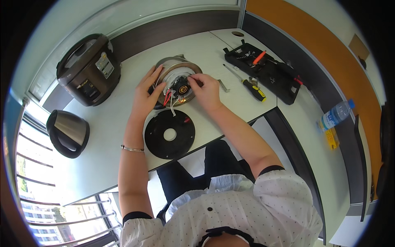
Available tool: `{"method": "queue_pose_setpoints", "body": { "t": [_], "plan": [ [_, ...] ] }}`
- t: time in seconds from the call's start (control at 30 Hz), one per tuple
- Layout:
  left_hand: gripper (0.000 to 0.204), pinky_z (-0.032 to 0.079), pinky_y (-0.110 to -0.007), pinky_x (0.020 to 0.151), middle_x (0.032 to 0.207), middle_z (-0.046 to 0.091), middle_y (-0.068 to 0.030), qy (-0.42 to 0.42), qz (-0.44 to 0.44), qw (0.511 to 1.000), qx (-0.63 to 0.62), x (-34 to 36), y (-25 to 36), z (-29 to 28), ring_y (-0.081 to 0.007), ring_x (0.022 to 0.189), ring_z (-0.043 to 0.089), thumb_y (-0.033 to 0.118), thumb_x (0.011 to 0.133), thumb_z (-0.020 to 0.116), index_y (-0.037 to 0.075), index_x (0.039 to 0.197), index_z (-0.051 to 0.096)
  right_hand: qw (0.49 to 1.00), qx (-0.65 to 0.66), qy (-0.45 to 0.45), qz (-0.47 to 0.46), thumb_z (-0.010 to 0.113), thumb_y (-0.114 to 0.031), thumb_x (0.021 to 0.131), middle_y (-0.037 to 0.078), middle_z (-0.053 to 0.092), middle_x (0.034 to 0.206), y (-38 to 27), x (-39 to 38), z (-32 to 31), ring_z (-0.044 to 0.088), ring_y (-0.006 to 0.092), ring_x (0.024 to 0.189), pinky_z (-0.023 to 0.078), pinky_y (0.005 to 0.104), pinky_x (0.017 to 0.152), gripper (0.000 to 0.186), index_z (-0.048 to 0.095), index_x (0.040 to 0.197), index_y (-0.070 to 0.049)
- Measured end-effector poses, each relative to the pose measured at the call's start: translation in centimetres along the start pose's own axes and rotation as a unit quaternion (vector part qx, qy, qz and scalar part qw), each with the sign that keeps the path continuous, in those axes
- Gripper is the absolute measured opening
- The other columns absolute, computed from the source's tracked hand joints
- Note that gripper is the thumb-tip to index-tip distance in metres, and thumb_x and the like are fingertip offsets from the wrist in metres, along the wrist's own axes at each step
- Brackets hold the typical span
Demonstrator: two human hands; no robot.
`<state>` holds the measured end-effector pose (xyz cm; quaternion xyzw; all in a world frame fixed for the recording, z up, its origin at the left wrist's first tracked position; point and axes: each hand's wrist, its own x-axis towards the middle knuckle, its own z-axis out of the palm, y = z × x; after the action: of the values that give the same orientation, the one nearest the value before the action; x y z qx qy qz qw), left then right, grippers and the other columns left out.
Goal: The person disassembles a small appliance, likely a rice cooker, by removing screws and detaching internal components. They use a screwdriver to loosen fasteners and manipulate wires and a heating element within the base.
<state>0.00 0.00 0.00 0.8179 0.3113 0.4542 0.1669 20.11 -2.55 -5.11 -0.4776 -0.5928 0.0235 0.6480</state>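
Upper centre: left hand (pixel 146 92), grip apart, touches round silver metal housing (pixel 185 64); right hand (pixel 207 91), grip together, contents indiscernible.

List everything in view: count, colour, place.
Desk: 1, white, centre.
Rice cooker: 1, brown, upper left.
Kettle: 1, silver and black, left.
Round metal body: 1, silver, mid-desk.
Fitting: 1, black, on that body.
Wires: several, red and white, by the fitting.
Disc: 1, black, desk's near edge.
Metal piece: 1, silver, right of the body.
Tool case: 1, black, right.
Slim tool: 1, orange, on the case.
Screwdriver: 1, black and yellow, beside the case.
Water bottle: 1, clear, far right.
Small item: 1, yellow, beside the bottle.
Barred window: 1, pale, lower left.
Left hand: 1, bare, on the body's rim.
Right hand: 1, bare, by the fitting.
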Motion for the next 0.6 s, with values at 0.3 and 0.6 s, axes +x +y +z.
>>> {"method": "queue_pose_setpoints", "body": {
  "t": [0.3,0.6],
  "plan": [
    [0.051,0.041,-0.034,0.101,0.141,0.045,-0.0211,0.013,-0.002,1.000,-0.025,-0.5,0.5,0.7,-0.0299,0.127,0.049,0.006,0.085,0.063,0.011,0.134,0.052,1.000,-0.001,0.000,-0.021,0.068,-0.009,0.075,0.013,0.065,0.072,-0.9,0.5,-0.4,0.064,0.0288,0.064,0.051,0.0367,0.060,0.006,0.067,0.076,-0.003],
    [0.052,0.040,-0.034,0.101,0.142,0.044,-0.0195,0.001,-0.005,1.000,-0.017,-0.8,1.1,0.3,-0.0288,0.127,0.048,0.004,0.085,0.062,0.008,0.136,0.049,0.999,-0.001,-0.038,-0.027,0.067,-0.008,0.076,0.013,0.065,0.073,-1.2,0.5,-1.2,0.063,0.0287,0.064,0.050,0.0373,0.060,0.007,0.069,0.081,-0.003]
  ]
}}
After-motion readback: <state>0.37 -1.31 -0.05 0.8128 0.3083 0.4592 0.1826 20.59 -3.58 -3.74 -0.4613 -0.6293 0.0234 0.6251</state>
